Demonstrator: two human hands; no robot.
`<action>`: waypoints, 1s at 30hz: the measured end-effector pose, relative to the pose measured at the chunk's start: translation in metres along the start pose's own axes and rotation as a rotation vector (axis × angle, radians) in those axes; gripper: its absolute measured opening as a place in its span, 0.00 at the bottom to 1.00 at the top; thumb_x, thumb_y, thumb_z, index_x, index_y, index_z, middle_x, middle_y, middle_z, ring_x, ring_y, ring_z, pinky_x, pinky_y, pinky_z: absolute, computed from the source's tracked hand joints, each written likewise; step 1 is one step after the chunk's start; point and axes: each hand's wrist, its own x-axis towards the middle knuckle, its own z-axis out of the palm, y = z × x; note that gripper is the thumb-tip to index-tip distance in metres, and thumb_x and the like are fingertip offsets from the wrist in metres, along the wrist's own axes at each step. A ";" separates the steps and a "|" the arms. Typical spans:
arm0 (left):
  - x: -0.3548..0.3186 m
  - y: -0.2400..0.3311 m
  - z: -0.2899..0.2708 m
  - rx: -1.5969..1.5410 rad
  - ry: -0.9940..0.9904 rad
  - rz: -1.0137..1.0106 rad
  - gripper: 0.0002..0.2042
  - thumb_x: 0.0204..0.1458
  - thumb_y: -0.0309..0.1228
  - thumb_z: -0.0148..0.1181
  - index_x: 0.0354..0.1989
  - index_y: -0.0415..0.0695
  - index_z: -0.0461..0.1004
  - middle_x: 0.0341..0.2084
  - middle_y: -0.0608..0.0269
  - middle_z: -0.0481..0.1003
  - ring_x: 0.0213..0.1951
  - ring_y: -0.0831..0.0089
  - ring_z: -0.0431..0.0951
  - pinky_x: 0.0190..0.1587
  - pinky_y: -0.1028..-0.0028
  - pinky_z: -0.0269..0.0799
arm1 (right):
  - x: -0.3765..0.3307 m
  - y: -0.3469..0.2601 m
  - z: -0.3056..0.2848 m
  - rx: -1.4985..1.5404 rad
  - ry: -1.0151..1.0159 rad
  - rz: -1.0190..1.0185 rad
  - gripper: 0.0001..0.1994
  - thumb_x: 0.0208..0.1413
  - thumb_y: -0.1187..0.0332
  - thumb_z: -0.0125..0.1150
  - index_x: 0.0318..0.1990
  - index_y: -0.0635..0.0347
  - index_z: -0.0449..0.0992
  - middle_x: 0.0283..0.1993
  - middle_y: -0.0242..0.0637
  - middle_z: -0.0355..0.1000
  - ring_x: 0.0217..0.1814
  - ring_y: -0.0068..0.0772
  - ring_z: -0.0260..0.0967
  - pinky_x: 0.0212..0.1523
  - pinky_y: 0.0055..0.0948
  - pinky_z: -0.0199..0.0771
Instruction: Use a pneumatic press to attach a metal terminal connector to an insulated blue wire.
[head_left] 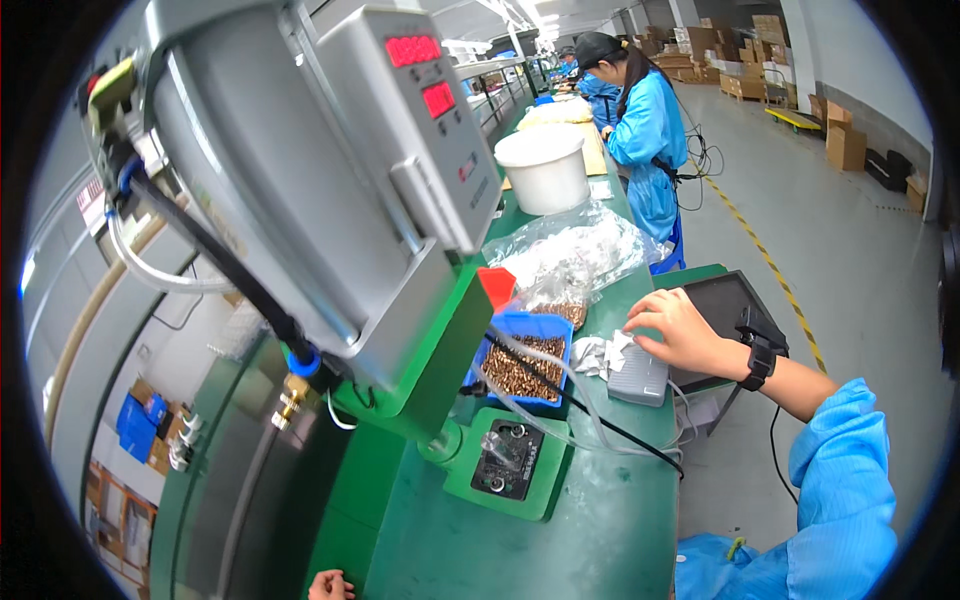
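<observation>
One big grey machine housing with red digit displays (330, 170) fills my upper left view, standing on a green frame over the long green tabletop (600, 520). From it a black hose and clear tubes run down to a small green base plate with a dark fixture (508, 460) at the near middle. Behind that sits a blue plastic tray of small brass-coloured parts (525, 362), then crumpled clear plastic bags (570, 250), and farther off a white round bucket (543, 165).

My right hand (680, 330), wearing a black wrist strap and a blue sleeve, lies fingers-down on a small grey ribbed rectangular pad (638, 375) near the right edge of the tabletop, beside white crumpled scraps (603, 352). Its grip is loose and spread, pressing rather than clasping. A dark flat tray (720, 300) juts out just beyond the edge, under my wrist.

My left hand (330, 585) barely shows at the bottom edge; I cannot tell its grip.

Bare green surface lies between base plate and near edge. Another person in a blue coat (645, 140) works farther along.
</observation>
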 end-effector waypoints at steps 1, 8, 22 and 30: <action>-0.001 0.002 0.000 0.002 0.002 0.000 0.09 0.52 0.30 0.50 0.36 0.37 0.71 0.22 0.62 0.73 0.22 0.78 0.70 0.25 0.78 0.66 | -0.003 0.000 -0.003 0.007 0.000 0.020 0.08 0.41 0.71 0.58 0.32 0.53 0.75 0.38 0.31 0.68 0.46 0.32 0.61 0.45 0.34 0.54; -0.006 0.008 0.001 0.021 0.015 0.004 0.10 0.52 0.31 0.51 0.36 0.37 0.72 0.21 0.63 0.73 0.21 0.78 0.69 0.24 0.79 0.65 | -0.031 0.023 -0.017 -0.006 0.057 0.084 0.08 0.39 0.71 0.58 0.32 0.53 0.75 0.37 0.30 0.68 0.45 0.32 0.61 0.45 0.34 0.54; -0.013 0.023 0.004 0.117 0.017 -0.109 0.07 0.51 0.30 0.52 0.35 0.40 0.73 0.21 0.65 0.72 0.20 0.79 0.68 0.21 0.80 0.62 | -0.085 0.088 -0.053 -0.203 0.201 0.415 0.08 0.42 0.69 0.56 0.33 0.53 0.74 0.36 0.30 0.68 0.44 0.32 0.61 0.43 0.33 0.55; -0.015 0.028 0.011 0.130 -0.039 -0.114 0.11 0.53 0.33 0.49 0.37 0.39 0.72 0.24 0.64 0.72 0.23 0.77 0.68 0.25 0.77 0.63 | -0.182 0.110 -0.022 -0.213 0.045 0.698 0.07 0.42 0.69 0.54 0.32 0.52 0.73 0.35 0.31 0.67 0.42 0.35 0.61 0.40 0.34 0.57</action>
